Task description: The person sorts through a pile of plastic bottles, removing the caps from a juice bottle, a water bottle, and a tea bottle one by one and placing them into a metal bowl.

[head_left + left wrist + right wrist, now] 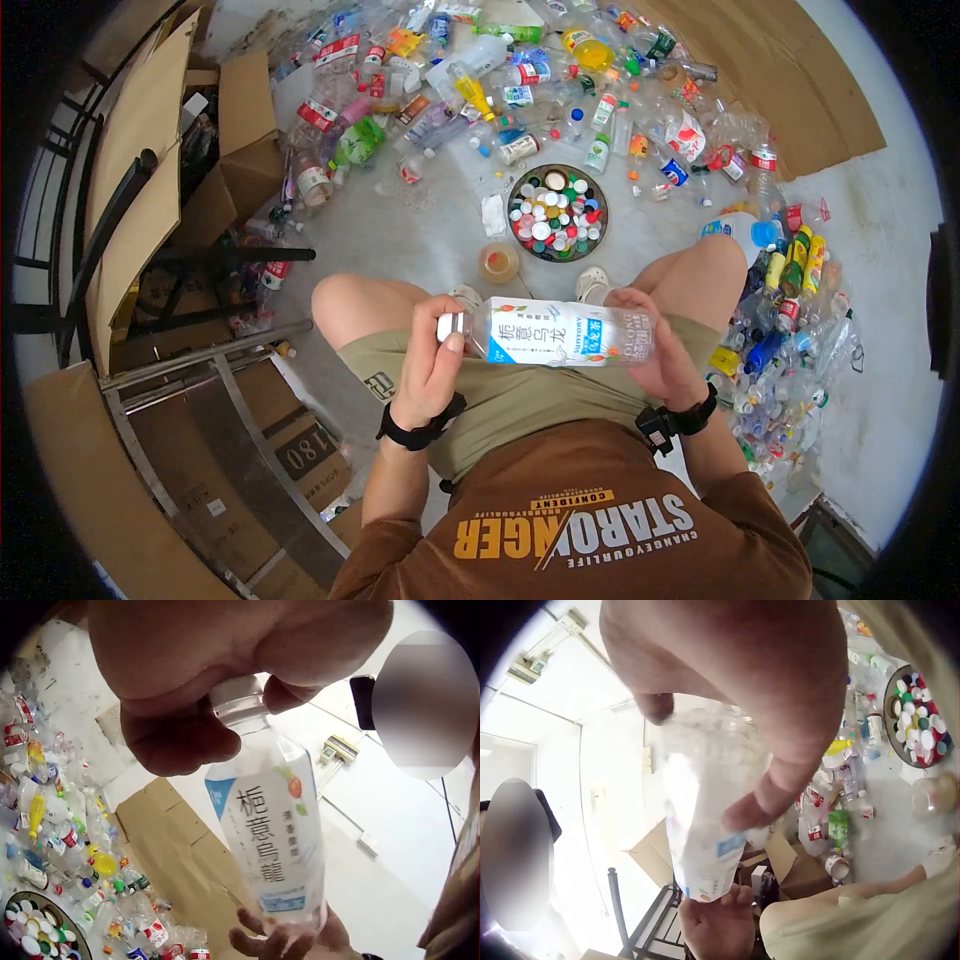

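Observation:
A clear plastic bottle (545,335) with a white Suntory oolong tea label lies sideways over the lap in the head view. My left hand (428,365) pinches its white cap (235,694) between thumb and fingers. At the other end, my right hand (668,350) grips the bottle around its base. In the right wrist view, fingers (761,804) of that hand curl round the clear bottom, and the left hand (718,930) shows at the far, cap end. The cap sits on the bottle's neck.
A round metal tray (523,245) full of loose caps stands on the floor ahead, beside a small jar (498,263). Heaped bottles (690,135) spread behind it and to the right. Cardboard boxes (245,105) and a metal frame (225,375) stand at left.

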A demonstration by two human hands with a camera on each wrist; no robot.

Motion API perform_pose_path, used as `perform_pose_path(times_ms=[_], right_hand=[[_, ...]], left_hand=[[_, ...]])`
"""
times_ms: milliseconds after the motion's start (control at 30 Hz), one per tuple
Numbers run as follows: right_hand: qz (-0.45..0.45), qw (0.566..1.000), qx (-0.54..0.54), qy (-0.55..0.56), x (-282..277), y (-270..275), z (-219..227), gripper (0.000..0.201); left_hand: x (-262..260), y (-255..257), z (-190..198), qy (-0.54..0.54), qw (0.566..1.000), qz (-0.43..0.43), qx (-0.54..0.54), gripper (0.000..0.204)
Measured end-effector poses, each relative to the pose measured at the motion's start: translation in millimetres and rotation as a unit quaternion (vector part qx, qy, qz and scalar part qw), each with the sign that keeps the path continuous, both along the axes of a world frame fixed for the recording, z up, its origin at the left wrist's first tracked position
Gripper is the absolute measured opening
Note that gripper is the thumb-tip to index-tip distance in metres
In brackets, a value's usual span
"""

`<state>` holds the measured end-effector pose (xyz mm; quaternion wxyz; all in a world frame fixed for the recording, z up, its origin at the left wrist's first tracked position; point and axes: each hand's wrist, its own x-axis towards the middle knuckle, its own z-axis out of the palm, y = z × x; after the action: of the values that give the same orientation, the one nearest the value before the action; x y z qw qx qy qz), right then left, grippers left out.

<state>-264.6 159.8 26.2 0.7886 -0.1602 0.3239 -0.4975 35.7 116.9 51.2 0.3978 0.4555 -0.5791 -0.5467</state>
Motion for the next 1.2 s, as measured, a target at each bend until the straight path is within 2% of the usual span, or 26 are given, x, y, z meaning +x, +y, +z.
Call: perform_pose_path(times_ms=[67, 133, 167, 233, 267, 300, 400, 433, 500, 567, 633, 700, 800, 900, 1000, 1033, 1133, 1200], right_hand=[[0.147, 0.982, 0.095, -0.073, -21.5, -1.3, -18.1, 0.070], [0.225, 0.957, 0.110, -0.148, -32.8, 0.1, -38.0, 0.070], [0.230, 0.952, 0.079, -0.186, -31.7, 1.8, -46.5, 0.069], [0.200, 0.977, -0.010, -0.072, -29.3, 9.1, -44.3, 0.068], [0.161, 0.981, -0.067, 0.081, -13.2, 5.2, -7.6, 0.067], [0.117, 0.958, -0.122, 0.232, -4.0, 3.2, 12.3, 0.066], [0.068, 0.975, -0.135, 0.166, -2.8, 2.1, 8.5, 0.063], [0.057, 0.991, -0.079, 0.095, -1.7, 0.0, 10.2, 0.063], [0.033, 0.998, 0.035, -0.048, 0.7, -5.7, 14.7, 0.064], [0.165, 0.974, 0.089, -0.129, -16.3, -8.4, -10.9, 0.064], [0.197, 0.967, 0.109, -0.118, -21.2, -2.6, -15.6, 0.064], [0.130, 0.987, 0.096, -0.016, -12.5, 5.7, -1.1, 0.063], [0.063, 0.984, -0.074, 0.151, -3.1, 2.1, 2.3, 0.070], [0.057, 0.981, -0.059, 0.176, -6.9, 2.4, 4.5, 0.076], [0.016, 0.989, -0.053, 0.136, -11.0, 7.9, -0.8, 0.075], [-0.007, 0.994, -0.038, 0.098, -12.7, 10.0, 0.1, 0.075], [-0.066, 0.998, -0.009, -0.005, -17.2, 18.5, 0.4, 0.075], [-0.096, 0.994, -0.009, -0.055, -22.6, 23.6, -7.7, 0.076]], left_hand=[[-2.3, -0.6, -1.0, -0.018, 0.998, -0.006, -0.057, 0.026], [-3.6, -4.4, -0.1, -0.066, 0.992, -0.007, -0.111, 0.026], [-2.2, -4.4, -0.9, -0.059, 0.994, -0.005, -0.092, 0.026], [2.0, -3.8, -3.6, -0.043, 0.998, -0.002, -0.055, 0.026], [3.3, -4.6, -1.5, -0.054, 0.998, 0.000, -0.028, 0.026], [4.2, -5.6, 2.5, -0.064, 0.998, 0.001, 0.000, 0.025], [-0.3, -5.0, 10.2, -0.052, 0.998, 0.020, 0.031, 0.024], [-2.8, -4.5, 11.0, -0.040, 0.998, 0.028, 0.033, 0.024], [-5.8, -4.6, 8.4, -0.058, 0.997, 0.026, -0.053, 0.023], [-6.3, -5.5, 5.0, -0.074, 0.991, 0.029, -0.111, 0.023], [-6.5, -7.7, 1.7, -0.088, 0.985, 0.030, -0.142, 0.022], [-6.5, -7.0, 7.3, -0.068, 0.995, 0.041, -0.064, 0.022], [-8.7, -8.0, 3.0, -0.056, 0.997, 0.061, 0.004, 0.020], [-13.1, -12.5, -4.3, -0.005, 0.993, 0.086, 0.077, 0.024], [-15.1, -25.2, -16.7, 0.097, 0.984, 0.115, 0.097, 0.024], [-19.8, -31.2, -17.6, 0.195, 0.967, 0.120, 0.116, 0.024], [-25.6, -51.6, -47.1, 0.140, 0.970, 0.093, 0.177, 0.023], [-29.8, -61.7, -68.1, 0.175, 0.940, 0.053, 0.288, 0.024]])
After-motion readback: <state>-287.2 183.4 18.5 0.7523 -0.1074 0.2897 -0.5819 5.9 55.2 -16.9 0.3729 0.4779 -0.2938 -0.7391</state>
